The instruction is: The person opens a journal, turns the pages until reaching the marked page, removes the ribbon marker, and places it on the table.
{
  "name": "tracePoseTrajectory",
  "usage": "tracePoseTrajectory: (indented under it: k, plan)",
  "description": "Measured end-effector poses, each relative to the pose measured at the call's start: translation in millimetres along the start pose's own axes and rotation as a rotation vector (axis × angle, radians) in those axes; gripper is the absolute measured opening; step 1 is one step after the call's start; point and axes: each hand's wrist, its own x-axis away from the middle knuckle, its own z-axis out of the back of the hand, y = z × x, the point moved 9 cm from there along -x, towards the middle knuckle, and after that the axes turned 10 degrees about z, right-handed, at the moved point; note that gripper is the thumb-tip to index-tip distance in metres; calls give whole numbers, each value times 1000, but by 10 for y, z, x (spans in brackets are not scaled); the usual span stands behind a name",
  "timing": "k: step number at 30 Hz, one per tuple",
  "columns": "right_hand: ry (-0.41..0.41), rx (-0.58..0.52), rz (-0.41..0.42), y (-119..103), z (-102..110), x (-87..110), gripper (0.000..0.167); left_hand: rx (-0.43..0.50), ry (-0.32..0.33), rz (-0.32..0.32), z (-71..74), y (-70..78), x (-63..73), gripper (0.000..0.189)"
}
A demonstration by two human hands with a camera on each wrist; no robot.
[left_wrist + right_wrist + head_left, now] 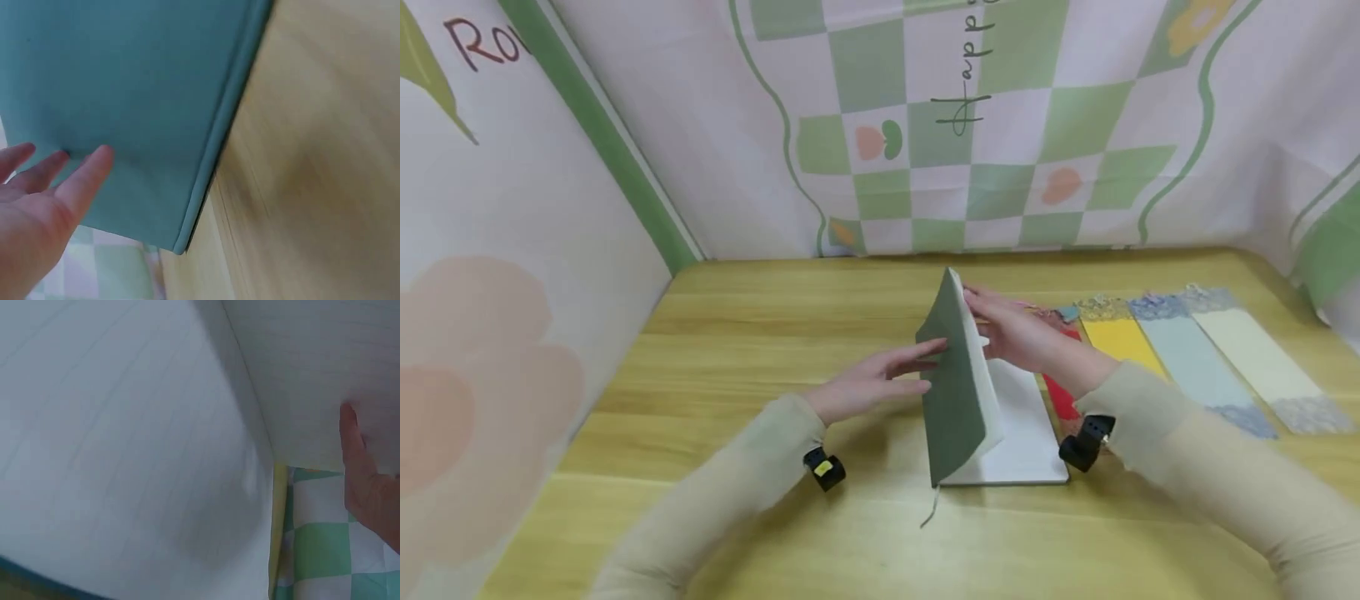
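A notebook with a grey-green cover (951,392) stands half open on the table. Its cover and a block of pages are raised and tilted, while the other white lined pages (1022,433) lie flat at right. My left hand (880,379) is at the outside of the raised cover, fingers extended; the left wrist view shows the cover (137,106) close to those fingertips. On the inner side, my right hand (1018,333) touches the raised pages near their far edge. In the right wrist view a finger (353,444) presses against the raised lined page (300,381).
Right of the notebook lie lace-trimmed strips: red (1062,396), yellow (1123,346), light blue (1202,358) and cream (1262,358). A ribbon (934,508) trails from the notebook's near end. Printed cloth (865,75) hangs behind the wooden table (737,333).
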Motion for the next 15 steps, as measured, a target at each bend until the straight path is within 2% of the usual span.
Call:
tracePoseTrajectory:
  k: [5, 8, 11, 15]
  plan:
    - [119, 27, -9, -93, 239, 107, 65, -353, 84, 12, -104, 5, -219, 71]
    - [140, 61, -16, -103, 383, 181, 63, -572, 118, 56, -169, -27, -343, 79]
    - [129, 162, -43, -20, 523, 261, 64, -747, 96, 125, -275, -104, -443, 88]
    - [128, 376, -113, 195, 709, 387, 65, -886, 17, 201, -442, -210, -519, 94]
